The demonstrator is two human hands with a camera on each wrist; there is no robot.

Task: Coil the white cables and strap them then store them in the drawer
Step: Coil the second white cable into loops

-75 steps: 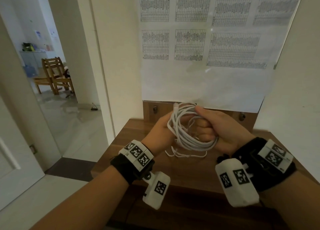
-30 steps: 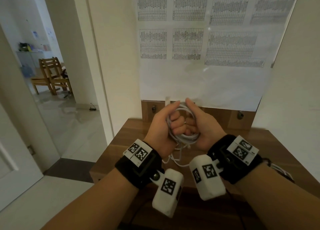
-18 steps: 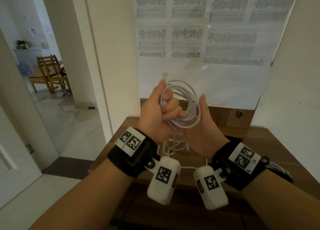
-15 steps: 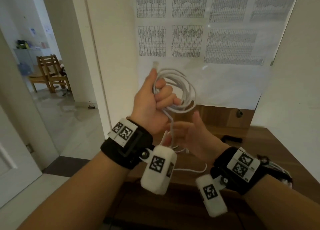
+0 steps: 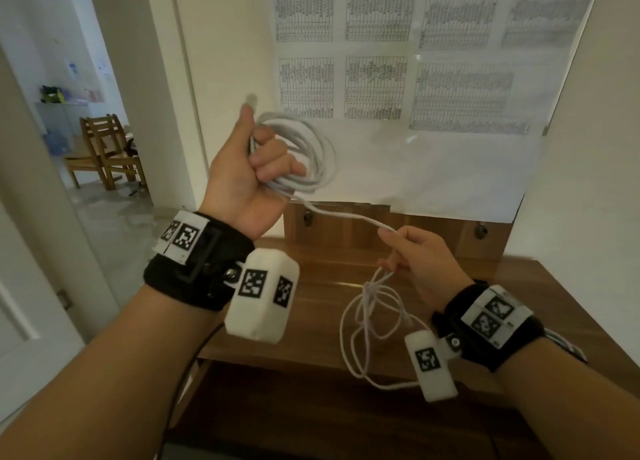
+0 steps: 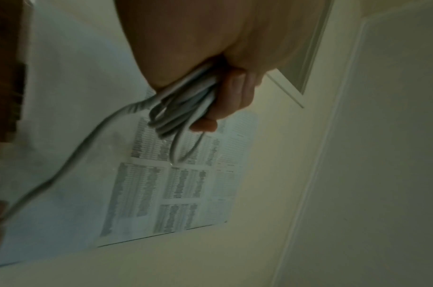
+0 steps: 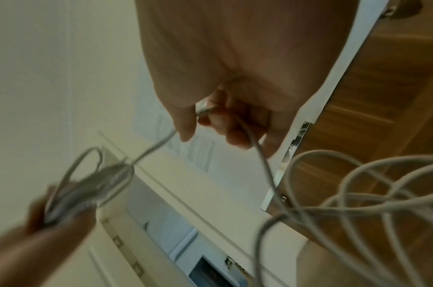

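Note:
My left hand (image 5: 256, 168) is raised in front of the wall and grips a coil of white cable (image 5: 304, 158), its plug end (image 5: 251, 100) poking up past my thumb. In the left wrist view the fingers (image 6: 232, 97) curl round the bundled loops (image 6: 183, 108). One strand runs down to the right from the coil to my right hand (image 5: 412, 258), which pinches the cable (image 7: 205, 111) between thumb and fingers. Below that hand the loose cable (image 5: 374, 324) hangs in tangled loops over the wooden table (image 5: 346, 407).
Large printed sheets (image 5: 398, 78) cover the wall behind the table. A wooden backboard with knobs (image 5: 479, 231) stands at the table's far edge. An open doorway at left shows a wooden chair (image 5: 104, 148). A white door (image 5: 20, 286) is at the near left.
My left hand lifted the coil up and to the left. My right hand let go of the coil, dropped to the right and now pinches the trailing strand.

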